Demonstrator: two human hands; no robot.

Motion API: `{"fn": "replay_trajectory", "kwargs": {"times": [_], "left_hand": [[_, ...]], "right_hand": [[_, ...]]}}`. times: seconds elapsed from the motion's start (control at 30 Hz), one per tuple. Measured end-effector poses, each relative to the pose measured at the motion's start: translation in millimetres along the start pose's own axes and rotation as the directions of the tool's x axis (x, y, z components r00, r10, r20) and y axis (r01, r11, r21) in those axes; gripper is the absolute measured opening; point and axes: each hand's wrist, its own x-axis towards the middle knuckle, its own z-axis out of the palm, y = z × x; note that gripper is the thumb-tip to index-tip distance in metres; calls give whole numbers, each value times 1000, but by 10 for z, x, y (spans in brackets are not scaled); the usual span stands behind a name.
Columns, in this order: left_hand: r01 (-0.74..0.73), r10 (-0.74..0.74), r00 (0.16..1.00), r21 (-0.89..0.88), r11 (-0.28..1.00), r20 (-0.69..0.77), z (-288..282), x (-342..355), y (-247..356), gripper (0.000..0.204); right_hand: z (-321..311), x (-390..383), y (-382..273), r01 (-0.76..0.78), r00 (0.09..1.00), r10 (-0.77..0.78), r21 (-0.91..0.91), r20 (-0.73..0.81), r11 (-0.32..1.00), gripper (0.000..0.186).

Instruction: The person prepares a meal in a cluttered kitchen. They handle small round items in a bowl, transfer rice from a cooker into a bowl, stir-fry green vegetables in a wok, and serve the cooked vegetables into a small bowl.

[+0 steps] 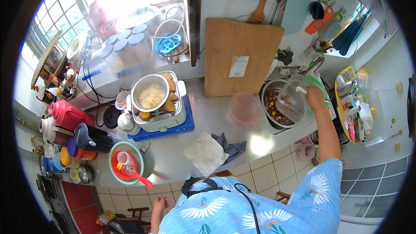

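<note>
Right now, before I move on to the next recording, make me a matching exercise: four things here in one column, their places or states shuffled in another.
Things
1. Right hand
2. Wooden board
3. Red long-handled bowl
4. Round metal pot

Places or states
A. Inside a pale green basin
B. Holding pale strands
C. With its grip on a clear plastic item
D. Standing upright by the tiled wall

Pairs: 1-C, 2-D, 3-A, 4-B
</note>
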Motion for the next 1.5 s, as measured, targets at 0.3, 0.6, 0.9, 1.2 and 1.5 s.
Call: {"fn": "replay_trajectory", "kwargs": {"times": [0.3,0.6,0.9,1.2,1.5], "left_hand": [[-24,24,1000,31,999,-10,97,-111,-362,19],[-55,54,998,40,998,20,129,-53,-519,19],[-50,49,998,14,999,29,56,75,-540,17],[-68,67,998,103,992,10,-76,155,-620,19],[-30,11,998,296,955,68,-426,416,-1491,27]], "right_hand": [[194,179,182,23,997,-2,-258,79,966,7],[75,220,93,53,996,-31,-293,79,954,10],[-11,176,-18,50,999,-44,-281,30,958,11],[-106,134,-62,17,999,-27,-288,-30,957,11],[-258,104,-102,20,996,-39,-241,-76,970,11]]}}
